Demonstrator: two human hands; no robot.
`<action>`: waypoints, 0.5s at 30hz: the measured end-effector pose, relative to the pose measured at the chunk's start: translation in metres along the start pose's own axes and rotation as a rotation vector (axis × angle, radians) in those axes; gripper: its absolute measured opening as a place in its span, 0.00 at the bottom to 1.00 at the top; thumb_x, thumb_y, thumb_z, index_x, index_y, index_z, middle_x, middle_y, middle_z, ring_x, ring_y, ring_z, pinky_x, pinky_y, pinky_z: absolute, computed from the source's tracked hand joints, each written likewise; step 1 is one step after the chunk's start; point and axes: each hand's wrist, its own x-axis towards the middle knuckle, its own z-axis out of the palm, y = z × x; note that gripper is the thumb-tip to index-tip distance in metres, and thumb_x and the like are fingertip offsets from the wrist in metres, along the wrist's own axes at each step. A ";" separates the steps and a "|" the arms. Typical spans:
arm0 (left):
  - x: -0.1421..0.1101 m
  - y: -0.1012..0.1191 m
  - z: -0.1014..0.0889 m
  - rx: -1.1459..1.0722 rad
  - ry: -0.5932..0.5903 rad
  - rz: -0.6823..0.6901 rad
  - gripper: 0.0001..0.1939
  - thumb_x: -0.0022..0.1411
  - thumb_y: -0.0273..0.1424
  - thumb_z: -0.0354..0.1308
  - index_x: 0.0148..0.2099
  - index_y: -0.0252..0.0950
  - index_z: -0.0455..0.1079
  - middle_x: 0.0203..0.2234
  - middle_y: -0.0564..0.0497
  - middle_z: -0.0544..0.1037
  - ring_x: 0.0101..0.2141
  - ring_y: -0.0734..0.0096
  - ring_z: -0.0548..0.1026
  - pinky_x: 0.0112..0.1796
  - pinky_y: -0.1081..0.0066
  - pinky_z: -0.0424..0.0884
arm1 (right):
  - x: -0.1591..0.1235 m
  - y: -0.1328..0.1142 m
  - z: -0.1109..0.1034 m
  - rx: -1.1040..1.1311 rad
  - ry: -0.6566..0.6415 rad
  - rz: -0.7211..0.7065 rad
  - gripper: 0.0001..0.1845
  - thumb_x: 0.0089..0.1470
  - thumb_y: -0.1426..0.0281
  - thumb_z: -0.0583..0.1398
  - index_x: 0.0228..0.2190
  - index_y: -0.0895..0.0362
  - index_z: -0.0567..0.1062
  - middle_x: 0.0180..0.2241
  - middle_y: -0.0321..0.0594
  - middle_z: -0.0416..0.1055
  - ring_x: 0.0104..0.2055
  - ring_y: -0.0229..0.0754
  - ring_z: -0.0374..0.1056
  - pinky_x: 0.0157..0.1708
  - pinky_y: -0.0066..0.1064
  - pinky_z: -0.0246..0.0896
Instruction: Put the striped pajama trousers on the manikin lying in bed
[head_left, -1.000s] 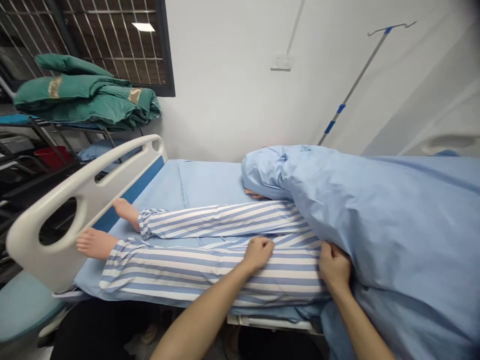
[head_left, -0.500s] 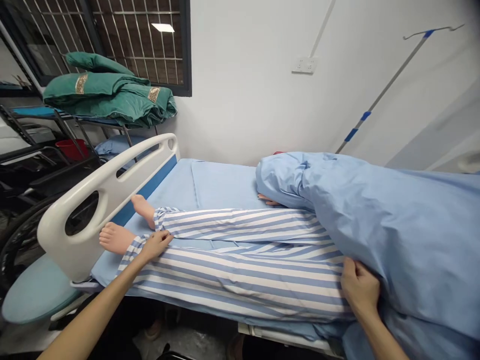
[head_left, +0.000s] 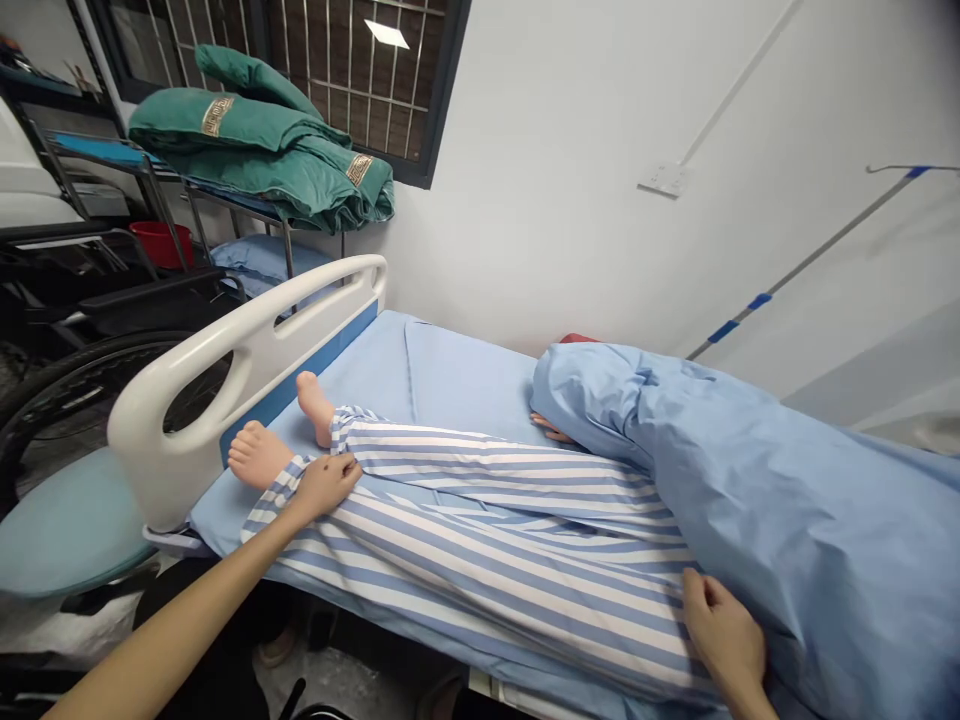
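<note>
Blue-and-white striped trousers cover the legs of a figure lying on the bed, whose smooth bare feet look like a manikin's. My left hand is closed on the trouser leg near the ankle, its fingertips pinching the cloth. Near the hip, my right hand has its fingers curled against the trousers, close to the edge of a blue quilt. The bunched quilt hides the figure's upper body. Fingers of the figure's hand show from under it.
A white footboard closes off the bed's left end. Beyond it are a wheelchair, a red bucket and folded green quilts on a rack. An IV pole leans in view at the right by the wall.
The view has tilted and shifted, so the bed slants down to the right. Both hands keep nearly the same places on the trousers.
</note>
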 end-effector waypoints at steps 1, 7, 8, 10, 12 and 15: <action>0.000 0.001 0.001 0.017 0.000 -0.018 0.13 0.58 0.34 0.45 0.23 0.38 0.61 0.19 0.54 0.68 0.25 0.72 0.64 0.28 0.73 0.49 | 0.001 -0.002 0.000 -0.034 -0.029 0.000 0.17 0.44 0.58 0.52 0.11 0.52 0.63 0.14 0.42 0.61 0.16 0.42 0.51 0.19 0.33 0.47; 0.000 0.008 0.001 0.053 -0.028 -0.116 0.13 0.59 0.34 0.45 0.25 0.38 0.65 0.24 0.51 0.74 0.29 0.68 0.70 0.29 0.72 0.51 | -0.016 -0.073 0.030 0.022 -0.042 -0.212 0.18 0.45 0.57 0.51 0.12 0.53 0.60 0.13 0.39 0.60 0.18 0.42 0.53 0.21 0.32 0.46; 0.000 0.009 0.000 0.048 -0.026 -0.121 0.13 0.59 0.34 0.45 0.26 0.38 0.66 0.23 0.51 0.74 0.29 0.68 0.70 0.29 0.72 0.51 | -0.026 -0.098 0.039 0.088 -0.057 -0.273 0.19 0.47 0.56 0.51 0.13 0.53 0.59 0.13 0.38 0.59 0.18 0.41 0.53 0.22 0.31 0.46; 0.000 0.009 0.000 0.033 -0.022 -0.122 0.13 0.59 0.34 0.45 0.25 0.38 0.65 0.23 0.51 0.74 0.29 0.68 0.70 0.29 0.72 0.51 | -0.052 -0.157 0.059 0.249 -0.110 -0.381 0.21 0.50 0.55 0.49 0.14 0.54 0.56 0.13 0.33 0.54 0.18 0.38 0.50 0.22 0.30 0.45; -0.001 0.008 0.001 0.008 -0.010 -0.121 0.13 0.58 0.34 0.45 0.25 0.37 0.65 0.22 0.51 0.73 0.28 0.69 0.69 0.29 0.72 0.51 | -0.085 -0.222 0.079 0.421 -0.172 -0.479 0.22 0.51 0.55 0.49 0.14 0.54 0.53 0.13 0.31 0.49 0.19 0.36 0.48 0.21 0.28 0.44; -0.001 0.003 0.001 -0.074 0.028 -0.114 0.14 0.58 0.34 0.45 0.23 0.37 0.62 0.19 0.53 0.69 0.26 0.72 0.67 0.29 0.73 0.52 | -0.138 -0.311 0.109 0.644 -0.301 -0.553 0.23 0.54 0.56 0.48 0.15 0.54 0.51 0.14 0.30 0.48 0.19 0.34 0.47 0.21 0.27 0.43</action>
